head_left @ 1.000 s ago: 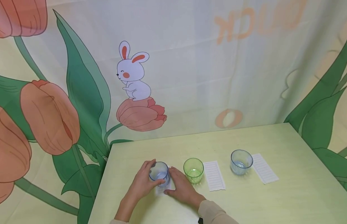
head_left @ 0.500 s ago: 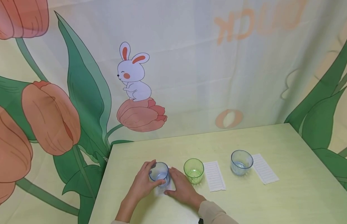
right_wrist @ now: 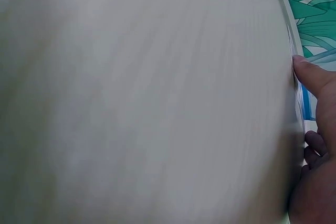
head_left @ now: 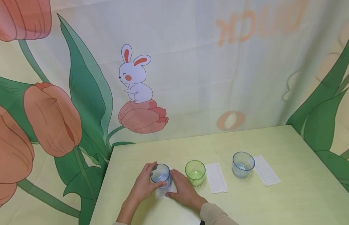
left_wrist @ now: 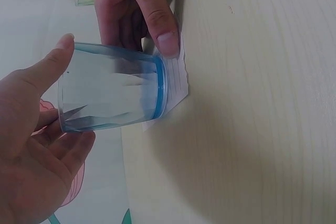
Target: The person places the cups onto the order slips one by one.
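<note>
My left hand (head_left: 144,183) grips a blue clear glass cup (head_left: 161,175) near its rim, thumb on the near side and fingers round the far side. The cup stands upright, its base on a lined paper slip (left_wrist: 177,74). Beside the cup, my right hand (head_left: 185,190) lies low, its straight thumb resting on the slip close to the cup's base in the left wrist view. Its other fingers are partly hidden behind the cup there. In the right wrist view, my right hand (right_wrist: 323,129) shows at the right edge, thumb extended along the tabletop.
A green glass cup (head_left: 195,173) stands just right of my right hand, with a lined slip (head_left: 216,178) beside it. Farther right are another blue cup (head_left: 243,165) and a third slip (head_left: 266,171). A printed curtain (head_left: 188,75) hangs behind the table (head_left: 292,200).
The whole head view has shifted slightly downward. Both hands, the cups and the slips keep their places relative to one another.
</note>
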A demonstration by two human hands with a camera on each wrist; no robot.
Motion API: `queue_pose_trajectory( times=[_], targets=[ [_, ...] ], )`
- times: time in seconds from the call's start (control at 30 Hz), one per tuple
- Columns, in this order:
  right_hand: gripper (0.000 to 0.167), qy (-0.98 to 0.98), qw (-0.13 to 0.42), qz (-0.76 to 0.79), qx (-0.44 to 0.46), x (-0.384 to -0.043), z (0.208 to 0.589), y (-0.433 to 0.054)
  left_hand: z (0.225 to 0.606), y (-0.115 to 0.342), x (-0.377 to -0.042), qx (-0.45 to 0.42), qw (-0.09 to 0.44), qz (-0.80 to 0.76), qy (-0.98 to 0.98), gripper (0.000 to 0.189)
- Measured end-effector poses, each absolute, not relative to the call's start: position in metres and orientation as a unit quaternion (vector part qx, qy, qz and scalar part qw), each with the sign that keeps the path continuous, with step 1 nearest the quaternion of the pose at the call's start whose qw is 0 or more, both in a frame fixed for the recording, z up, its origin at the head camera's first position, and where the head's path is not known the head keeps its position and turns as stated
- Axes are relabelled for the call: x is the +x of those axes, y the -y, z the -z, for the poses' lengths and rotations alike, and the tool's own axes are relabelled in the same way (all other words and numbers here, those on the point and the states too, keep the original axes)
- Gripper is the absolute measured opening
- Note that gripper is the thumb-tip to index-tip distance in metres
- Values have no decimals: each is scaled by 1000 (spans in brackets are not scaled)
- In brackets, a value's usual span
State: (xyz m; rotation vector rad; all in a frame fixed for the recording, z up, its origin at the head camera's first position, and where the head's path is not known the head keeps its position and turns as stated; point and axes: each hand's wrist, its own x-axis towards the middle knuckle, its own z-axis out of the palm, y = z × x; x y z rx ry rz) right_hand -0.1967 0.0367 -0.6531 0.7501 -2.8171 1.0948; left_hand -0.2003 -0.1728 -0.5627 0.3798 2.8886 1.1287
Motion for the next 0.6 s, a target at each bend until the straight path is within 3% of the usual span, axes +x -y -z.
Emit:
queue_pose_trajectory(
  times=[0.6],
  targets=[
    [93, 906, 21, -347, 242, -197, 656, -36, 564, 173, -200, 127, 9, -357, -925, 93]
  ],
)
